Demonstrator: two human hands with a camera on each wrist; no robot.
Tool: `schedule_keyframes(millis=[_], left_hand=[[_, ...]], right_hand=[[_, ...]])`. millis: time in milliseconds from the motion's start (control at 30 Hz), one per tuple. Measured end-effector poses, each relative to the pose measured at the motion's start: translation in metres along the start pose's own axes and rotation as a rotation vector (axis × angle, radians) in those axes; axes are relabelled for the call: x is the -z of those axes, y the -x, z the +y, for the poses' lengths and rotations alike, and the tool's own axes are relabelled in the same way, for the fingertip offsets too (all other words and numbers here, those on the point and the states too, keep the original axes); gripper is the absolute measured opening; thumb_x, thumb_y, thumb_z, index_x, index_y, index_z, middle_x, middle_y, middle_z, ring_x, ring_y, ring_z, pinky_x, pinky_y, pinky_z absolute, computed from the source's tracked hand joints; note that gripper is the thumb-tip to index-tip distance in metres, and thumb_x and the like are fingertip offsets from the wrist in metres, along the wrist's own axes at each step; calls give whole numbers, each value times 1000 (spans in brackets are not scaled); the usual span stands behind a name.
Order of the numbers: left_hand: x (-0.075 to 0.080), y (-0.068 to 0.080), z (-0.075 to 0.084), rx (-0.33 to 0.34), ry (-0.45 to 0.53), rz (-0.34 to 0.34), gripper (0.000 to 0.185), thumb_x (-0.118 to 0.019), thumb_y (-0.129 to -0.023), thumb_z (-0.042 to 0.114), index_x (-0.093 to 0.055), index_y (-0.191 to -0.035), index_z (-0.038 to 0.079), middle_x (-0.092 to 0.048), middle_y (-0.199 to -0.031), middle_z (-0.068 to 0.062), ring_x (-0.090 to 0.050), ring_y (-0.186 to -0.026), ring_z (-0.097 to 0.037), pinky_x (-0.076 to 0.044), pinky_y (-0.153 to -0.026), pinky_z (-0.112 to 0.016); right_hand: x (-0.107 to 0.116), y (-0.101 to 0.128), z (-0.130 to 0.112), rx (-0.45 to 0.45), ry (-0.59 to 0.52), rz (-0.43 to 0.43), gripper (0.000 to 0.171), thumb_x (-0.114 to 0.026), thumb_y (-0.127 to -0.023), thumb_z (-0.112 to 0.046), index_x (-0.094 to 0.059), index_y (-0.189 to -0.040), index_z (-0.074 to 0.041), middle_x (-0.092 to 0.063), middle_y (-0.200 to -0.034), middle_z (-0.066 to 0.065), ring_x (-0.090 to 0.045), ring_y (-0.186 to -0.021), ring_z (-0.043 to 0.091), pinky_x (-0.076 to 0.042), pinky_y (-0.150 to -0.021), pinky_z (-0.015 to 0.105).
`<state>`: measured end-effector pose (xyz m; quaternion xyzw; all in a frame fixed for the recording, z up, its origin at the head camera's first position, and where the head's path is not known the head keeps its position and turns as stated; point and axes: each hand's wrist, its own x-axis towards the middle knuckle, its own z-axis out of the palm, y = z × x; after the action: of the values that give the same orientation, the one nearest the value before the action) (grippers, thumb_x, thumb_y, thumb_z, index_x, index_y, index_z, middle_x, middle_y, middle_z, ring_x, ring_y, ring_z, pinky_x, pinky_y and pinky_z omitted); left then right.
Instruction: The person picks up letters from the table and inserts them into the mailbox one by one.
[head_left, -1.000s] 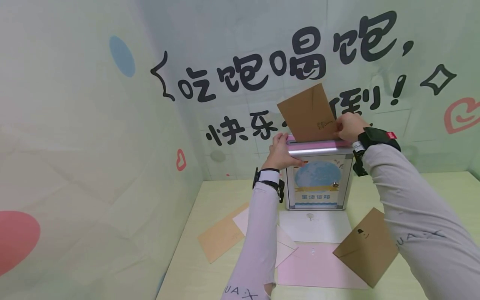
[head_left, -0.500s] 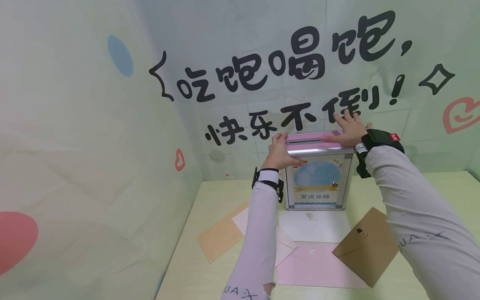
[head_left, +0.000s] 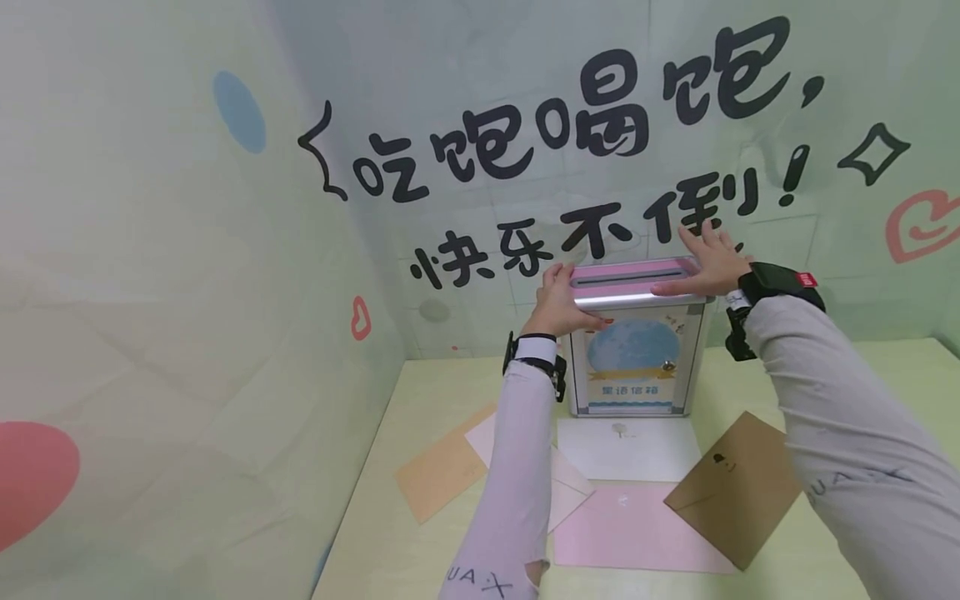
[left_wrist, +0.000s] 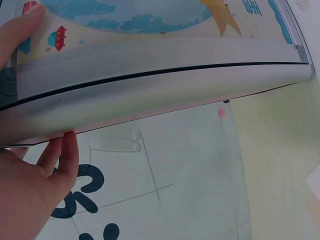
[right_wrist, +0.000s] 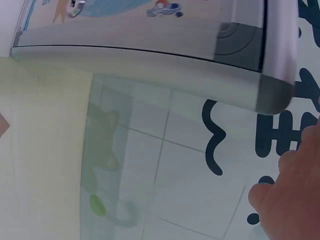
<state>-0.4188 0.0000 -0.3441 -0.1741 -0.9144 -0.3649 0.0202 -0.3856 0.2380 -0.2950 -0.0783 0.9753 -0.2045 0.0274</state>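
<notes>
A silver-framed letter box [head_left: 636, 358] with a pink top and a dark slot stands upright at the back of the table, a blue round picture on its front. My left hand [head_left: 558, 304] grips its upper left corner, thumb on the front and fingers round the side. In the left wrist view, the thumb [left_wrist: 22, 27] lies on the front panel and the other fingertips touch the frame's edge. At the upper right corner is my right hand [head_left: 712, 262], fingers spread, holding nothing. Whether it touches the box I cannot tell. No envelope shows above the slot.
Before the box lie a white envelope [head_left: 628, 450] and a pink envelope [head_left: 641, 527]. A brown envelope [head_left: 738, 492] lies to the right, an orange one [head_left: 442, 467] to the left. My left sleeve partly covers a pale envelope [head_left: 570, 492]. A lettered wall [head_left: 480, 200] stands behind.
The brown envelope my right hand held at the slot has gone down out of sight. That hand then opened and moved slightly right. My left hand stays on the box.
</notes>
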Motion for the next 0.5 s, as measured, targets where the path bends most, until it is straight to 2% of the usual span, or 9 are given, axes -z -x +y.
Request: schedule_keyframes(millis=[167, 333, 500], left_hand=[[-1, 1, 0, -2, 3, 4, 108, -87, -56, 24, -25, -143, 12, -13, -148, -8, -27, -126, -30, -39, -95, -40], [-1, 1, -1, 2, -4, -4, 108, -87, -56, 25, -24, -143, 13, -12, -149, -8, -26, -127, -30, -39, -95, -41], [1, -1, 0, 2, -6, -9, 109, -87, -56, 25, -23, -143, 13, -11, -149, -7, -25, -127, -30, -39, -94, -41]], right_hand=[[-16, 3, 5, 67, -65, 12, 117, -70, -68, -52, 2, -143, 3, 13, -142, 36, 6, -126, 58, -10, -94, 72], [-29, 1, 11, 106, -175, 30, 118, -76, -66, -43, 1, -144, 1, 11, -144, 33, 2, -129, 55, -12, -98, 67], [-32, -2, 12, 92, -211, 70, 115, -79, -65, -37, -5, -144, 2, -1, -143, 34, -15, -124, 52, -22, -96, 63]])
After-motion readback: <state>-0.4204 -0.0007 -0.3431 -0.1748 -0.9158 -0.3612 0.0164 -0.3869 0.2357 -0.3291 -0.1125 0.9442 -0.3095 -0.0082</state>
